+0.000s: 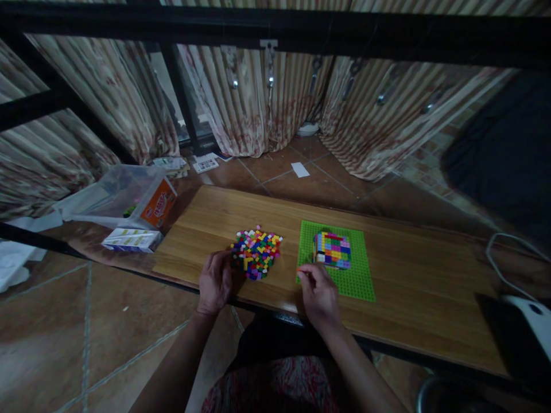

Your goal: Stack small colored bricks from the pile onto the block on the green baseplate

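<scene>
A loose pile of small toy building bricks (260,252) in many colours lies on the wooden table. My left hand (215,282) rests at the pile's left edge, its fingers loosely bent and apart, with nothing visible in them. To the right, a block built of multicoloured bricks (333,250) stands on a green studded baseplate (359,281). Over the plate's left edge, my right hand (319,291) pinches a small orange brick (299,270) between thumb and fingers, just left of the built block. The palm side of that hand is hidden.
A clear plastic bin (116,195) with an orange label and a white-and-purple box (132,240) sit left of the wooden table (413,275). Papers (205,165) lie on the tiled floor behind. A white device (531,315) with a cable stands at the right end.
</scene>
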Motion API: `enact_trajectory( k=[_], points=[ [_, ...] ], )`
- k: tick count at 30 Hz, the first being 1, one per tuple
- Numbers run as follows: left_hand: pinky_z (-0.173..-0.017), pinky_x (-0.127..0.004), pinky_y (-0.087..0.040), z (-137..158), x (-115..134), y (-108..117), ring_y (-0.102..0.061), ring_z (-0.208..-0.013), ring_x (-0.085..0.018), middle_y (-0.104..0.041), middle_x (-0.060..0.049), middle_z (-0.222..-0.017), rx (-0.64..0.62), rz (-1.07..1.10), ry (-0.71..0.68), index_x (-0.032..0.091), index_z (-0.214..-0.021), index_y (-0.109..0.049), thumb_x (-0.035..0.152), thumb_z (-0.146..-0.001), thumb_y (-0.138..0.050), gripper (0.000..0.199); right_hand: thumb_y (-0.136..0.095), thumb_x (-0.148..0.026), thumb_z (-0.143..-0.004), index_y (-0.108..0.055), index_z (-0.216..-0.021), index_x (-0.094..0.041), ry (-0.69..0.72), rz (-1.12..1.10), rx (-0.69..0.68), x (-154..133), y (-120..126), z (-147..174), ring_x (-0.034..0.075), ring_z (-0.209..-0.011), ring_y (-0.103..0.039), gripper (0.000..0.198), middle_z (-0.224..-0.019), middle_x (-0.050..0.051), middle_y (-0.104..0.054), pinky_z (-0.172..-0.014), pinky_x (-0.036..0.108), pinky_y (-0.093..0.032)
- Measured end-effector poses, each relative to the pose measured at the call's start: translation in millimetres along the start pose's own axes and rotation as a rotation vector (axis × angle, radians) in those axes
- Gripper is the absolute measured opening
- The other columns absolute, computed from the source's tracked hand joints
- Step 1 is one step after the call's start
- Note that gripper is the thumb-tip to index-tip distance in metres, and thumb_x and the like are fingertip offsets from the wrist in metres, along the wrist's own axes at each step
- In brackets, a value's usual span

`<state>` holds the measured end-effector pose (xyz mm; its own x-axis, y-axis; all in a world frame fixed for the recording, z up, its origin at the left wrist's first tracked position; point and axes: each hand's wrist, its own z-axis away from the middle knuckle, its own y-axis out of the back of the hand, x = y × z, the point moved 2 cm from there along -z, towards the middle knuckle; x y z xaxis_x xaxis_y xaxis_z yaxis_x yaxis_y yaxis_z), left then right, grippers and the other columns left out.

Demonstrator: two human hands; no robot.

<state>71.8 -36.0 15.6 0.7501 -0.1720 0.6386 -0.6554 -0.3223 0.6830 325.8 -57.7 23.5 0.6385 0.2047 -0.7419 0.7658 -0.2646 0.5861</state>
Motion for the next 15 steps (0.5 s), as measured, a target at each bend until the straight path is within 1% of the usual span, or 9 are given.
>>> enact_trajectory(
  k=[4,7,10,15],
  points=[
    [-0.088,-0.034,-0.048,-1,-1,-2,-0.059,-0.097,-0.02,-0.06,-0.01,-0.103,-0.004,-0.021,-0.001,0.016,-0.106,-0.058,0.025,-0.089,-0.042,0.025,-0.05,-0.033,-0.091,-0.062,-0.088,-0.022,-0.072,0.058,0.172,21,44,7,0.018,-0.082,-0.061,0.017,-0.088,0.004,-0.063,-0.074,0.031,-0.048],
    [-0.088,-0.034,-0.048,-2,-1,-3,-0.059,-0.097,-0.021,-0.06,-0.01,-0.103,0.009,-0.034,0.005,0.016,-0.106,-0.059,0.027,-0.088,-0.042,0.026,-0.052,-0.034,-0.09,-0.063,-0.089,-0.021,-0.092,0.104,0.236,35,62,4,0.018,-0.078,-0.059,0.017,-0.085,0.003,-0.062,-0.072,0.032,-0.048],
    [-0.087,-0.034,-0.048,-2,0,-3,-0.06,-0.097,-0.021,-0.061,-0.01,-0.102,0.015,-0.047,-0.007,0.016,-0.106,-0.059,0.027,-0.088,-0.043,0.027,-0.053,-0.034,-0.089,-0.065,-0.089,-0.021,-0.063,0.123,0.258,42,66,-2,0.018,-0.082,-0.058,0.018,-0.087,0.004,-0.061,-0.076,0.034,-0.048],
    [-0.088,-0.034,-0.048,-3,1,-1,-0.06,-0.097,-0.021,-0.061,-0.01,-0.103,0.007,-0.068,-0.013,0.016,-0.106,-0.059,0.027,-0.087,-0.043,0.027,-0.055,-0.034,-0.088,-0.068,-0.088,-0.022,-0.014,0.135,0.31,43,57,-9,0.02,-0.094,-0.056,0.017,-0.095,0.006,-0.06,-0.085,0.038,-0.047]
  ],
)
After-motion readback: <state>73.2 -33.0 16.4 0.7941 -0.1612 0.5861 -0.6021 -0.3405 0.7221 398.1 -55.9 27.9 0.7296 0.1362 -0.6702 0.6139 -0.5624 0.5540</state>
